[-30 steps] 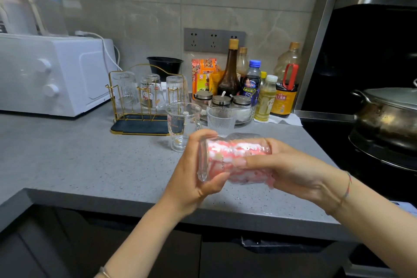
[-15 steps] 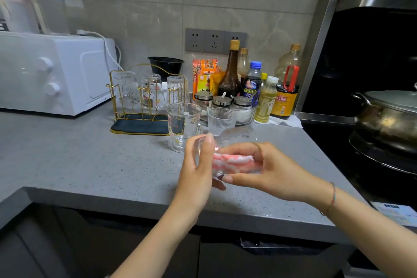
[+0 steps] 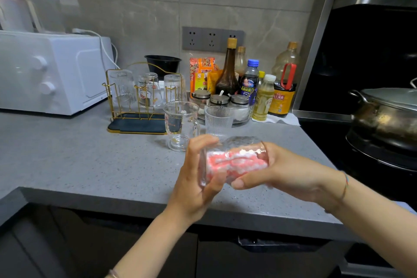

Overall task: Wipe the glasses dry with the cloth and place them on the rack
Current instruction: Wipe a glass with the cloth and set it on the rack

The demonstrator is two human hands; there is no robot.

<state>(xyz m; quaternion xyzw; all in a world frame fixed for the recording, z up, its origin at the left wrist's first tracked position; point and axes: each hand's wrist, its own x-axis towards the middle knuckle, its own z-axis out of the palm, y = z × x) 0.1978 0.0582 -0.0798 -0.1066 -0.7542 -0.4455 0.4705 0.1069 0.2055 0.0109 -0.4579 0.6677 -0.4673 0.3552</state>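
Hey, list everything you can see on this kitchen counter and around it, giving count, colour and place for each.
held glass: one, clear, sideways between both hands
cloth: one, pink and white, stuffed inside the held glass
racked glasses: three, clear, upside down on the rack
rack: one, gold wire, dark base, back of counter
loose glasses: two, clear, upright beside the rack
counter: one, grey speckled
oven: one, white, far left
bowl: one, black, behind rack
bottles: about six, mixed colours, against wall
jars: three, metal-lidded, before bottles
pot: one, metal, far right
left hand: grips held glass
right hand: holds cloth, thumb on glass
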